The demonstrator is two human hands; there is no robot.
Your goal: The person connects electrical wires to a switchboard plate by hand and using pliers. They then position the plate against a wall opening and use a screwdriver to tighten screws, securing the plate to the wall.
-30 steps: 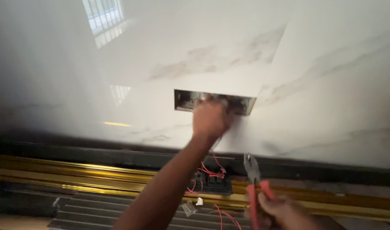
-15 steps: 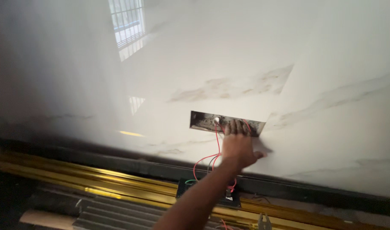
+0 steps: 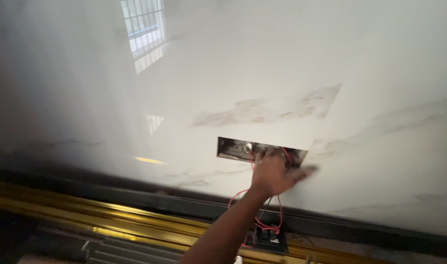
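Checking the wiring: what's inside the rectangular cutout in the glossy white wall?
Inside the cutout, a metal box interior and red wires running out and down. The hand covers its right part, so that stays hidden.

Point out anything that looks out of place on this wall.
Red wires trail loose out of the rectangular wall cutout, past the hand, to a dark switch module dangling unmounted below.
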